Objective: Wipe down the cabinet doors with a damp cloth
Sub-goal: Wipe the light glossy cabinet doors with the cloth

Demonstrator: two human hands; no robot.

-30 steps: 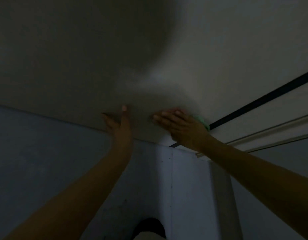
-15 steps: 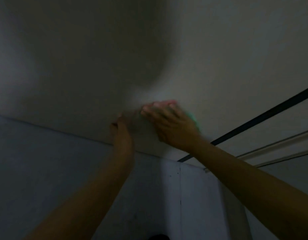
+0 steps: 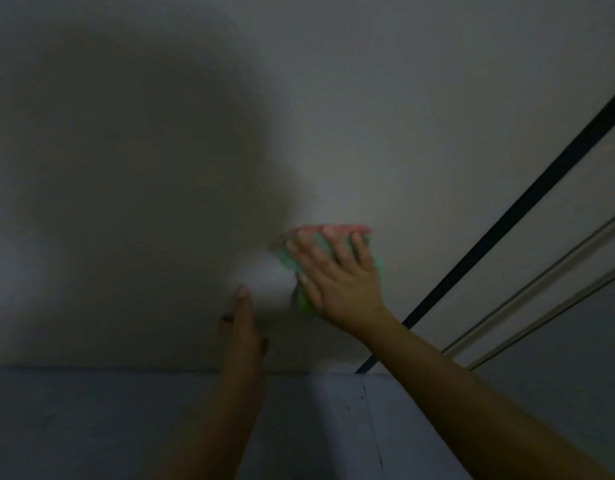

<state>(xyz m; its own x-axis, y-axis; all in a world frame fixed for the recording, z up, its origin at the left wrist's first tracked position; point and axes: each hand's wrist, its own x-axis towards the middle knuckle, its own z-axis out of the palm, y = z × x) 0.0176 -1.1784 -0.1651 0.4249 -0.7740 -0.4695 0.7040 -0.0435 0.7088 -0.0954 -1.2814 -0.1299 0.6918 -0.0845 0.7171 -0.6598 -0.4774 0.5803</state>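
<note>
Pink-and-green, the cloth (image 3: 328, 252) was blurred and mostly hidden under the right hand (image 3: 337, 278), in dim light. Since half a second earlier, both hands had separated and the cloth had moved further up the cabinet door (image 3: 385, 116). The right hand pressed it flat with spread fingers; the left hand (image 3: 242, 336), fingers straight, held nothing.

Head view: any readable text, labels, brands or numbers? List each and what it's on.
None readable. The frame is dark and soft.
Cabinet door: plain pale panel, no text, label or sign.
Cloth under the right hand: pink and green colouring only, no print or tag visible.
Left hand and the wall below: no text.
Dark gap beside the door: no markings.
</note>
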